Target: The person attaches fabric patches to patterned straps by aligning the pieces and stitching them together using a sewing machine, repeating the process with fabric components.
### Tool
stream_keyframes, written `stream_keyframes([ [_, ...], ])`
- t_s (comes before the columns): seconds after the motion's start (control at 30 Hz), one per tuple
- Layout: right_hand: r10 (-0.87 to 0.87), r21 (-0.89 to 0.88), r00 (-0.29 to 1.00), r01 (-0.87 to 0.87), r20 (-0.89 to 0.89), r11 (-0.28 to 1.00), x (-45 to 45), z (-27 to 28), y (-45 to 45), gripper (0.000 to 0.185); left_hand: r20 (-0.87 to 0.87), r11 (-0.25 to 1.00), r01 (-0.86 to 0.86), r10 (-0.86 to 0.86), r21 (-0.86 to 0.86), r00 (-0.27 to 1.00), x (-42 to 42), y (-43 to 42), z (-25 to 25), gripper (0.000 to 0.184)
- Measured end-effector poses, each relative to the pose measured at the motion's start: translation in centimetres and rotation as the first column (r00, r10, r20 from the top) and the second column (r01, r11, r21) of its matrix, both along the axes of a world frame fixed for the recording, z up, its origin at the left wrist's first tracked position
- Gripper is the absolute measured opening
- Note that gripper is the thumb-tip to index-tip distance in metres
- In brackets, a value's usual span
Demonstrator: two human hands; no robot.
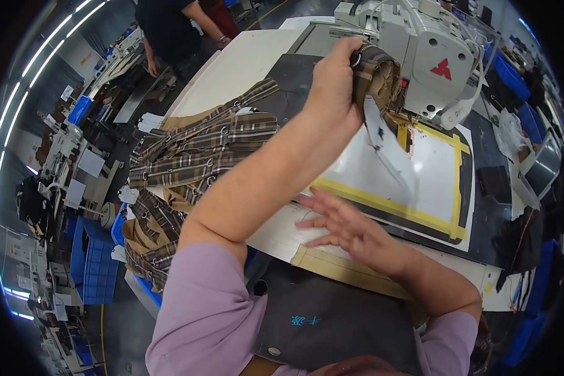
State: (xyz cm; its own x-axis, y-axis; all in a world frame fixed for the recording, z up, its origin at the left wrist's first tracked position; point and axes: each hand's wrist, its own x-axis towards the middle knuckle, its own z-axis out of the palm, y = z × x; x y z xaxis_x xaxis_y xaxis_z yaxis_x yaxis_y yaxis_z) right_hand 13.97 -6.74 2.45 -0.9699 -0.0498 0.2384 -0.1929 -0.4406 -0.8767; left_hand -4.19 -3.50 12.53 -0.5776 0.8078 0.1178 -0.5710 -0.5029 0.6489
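My left hand [333,84] is raised in front of the sewing machine head, its fingers closed on a plaid fabric strip [382,66]. The strip is brown, dark and white with a tan backing, and it curls over at the top. A metal ring shows near my fingertips. From the strip hangs a torn white sheet [385,141] with dark marks, over the yellow-taped white template [435,163]. Lower down, my right hand [351,232] hovers by the template's front edge, fingers spread and palm bare.
A pile of plaid strips with metal rings [210,141] lies to the left on the table, spilling toward a blue bin [147,291]. The machine [435,62] stands at the back right. Yellow tape [351,271] runs along the front edge. Another person [175,28] stands beyond the table.
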Motion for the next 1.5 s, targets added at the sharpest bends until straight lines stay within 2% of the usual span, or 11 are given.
stream_keyframes([
  [0.13, -0.511, -0.359, 0.86, 0.474, -0.009, 0.804, -0.3, 0.0, 3.4, 0.074, 0.317, 0.997, 0.035, -0.056, 0.073, 0.947, 3.1, -0.8, -2.9, 0.025],
  [0.27, -0.809, -0.385, 0.557, 0.799, 0.187, 0.461, 2.8, 0.2, 9.6, 0.05, 0.256, 0.99, 0.139, -0.129, -0.02, 0.958, 2.4, -2.5, -12.2, 0.027],
  [0.33, -0.86, -0.334, 0.483, 0.848, 0.166, 0.412, 4.4, -0.5, 11.5, 0.05, -0.035, 0.964, 0.163, -0.174, -0.212, 0.984, 1.6, -3.6, -13.4, 0.03],
  [0.4, -0.899, -0.258, 0.4, 0.901, 0.181, 0.349, 5.1, -0.7, 12.5, 0.049, -0.216, 0.855, -0.28, 0.202, -0.437, 0.955, 1.9, -4.1, -13.5, 0.052],
  [0.47, -0.914, -0.206, 0.348, 0.929, 0.208, 0.307, 5.5, -1.0, 13.5, 0.049, -0.839, 0.819, -0.574, 0.312, 0.0, 0.446, 2.5, -4.8, -12.1, 0.071],
  [0.53, -0.915, -0.176, 0.316, 0.944, 0.251, 0.278, 6.1, -1.4, 14.6, 0.05, -0.947, 0.935, -0.309, 0.076, 0.177, -0.312, 4.0, -6.0, -8.8, 0.068],
  [0.67, -0.902, 0.345, 0.234, 0.866, 0.363, 0.363, 6.7, -1.5, 17.0, 0.05, -0.713, 0.999, -0.032, -0.034, -0.017, -0.701, 7.2, -3.4, -10.2, 0.063],
  [0.83, -0.876, 0.857, 0.471, 0.49, -0.107, 0.159, 8.0, -1.2, 19.1, 0.058, -0.677, 0.999, -0.019, 0.012, 0.039, -0.736, 4.6, -0.5, -9.9, 0.033],
  [0.97, -0.77, 0.999, 0.637, 0.042, -0.002, 0.032, 6.6, 0.8, 20.3, 0.04, -0.691, 0.993, 0.047, 0.11, 0.11, -0.714, 3.9, 1.0, -11.7, 0.022],
  [1.2, -0.498, 0.941, 0.8, 0.266, -0.336, -0.209, 4.1, -0.9, 23.7, 0.031, -0.817, 0.994, 0.058, -0.039, -0.088, -0.575, 3.9, 0.8, -10.5, 0.013],
  [1.5, -0.488, 0.966, 0.835, 0.245, -0.255, -0.085, 3.5, -0.1, 24.6, 0.03, -0.805, 0.961, 0.019, -0.22, -0.275, -0.551, 4.4, 2.7, -9.2, 0.036],
])
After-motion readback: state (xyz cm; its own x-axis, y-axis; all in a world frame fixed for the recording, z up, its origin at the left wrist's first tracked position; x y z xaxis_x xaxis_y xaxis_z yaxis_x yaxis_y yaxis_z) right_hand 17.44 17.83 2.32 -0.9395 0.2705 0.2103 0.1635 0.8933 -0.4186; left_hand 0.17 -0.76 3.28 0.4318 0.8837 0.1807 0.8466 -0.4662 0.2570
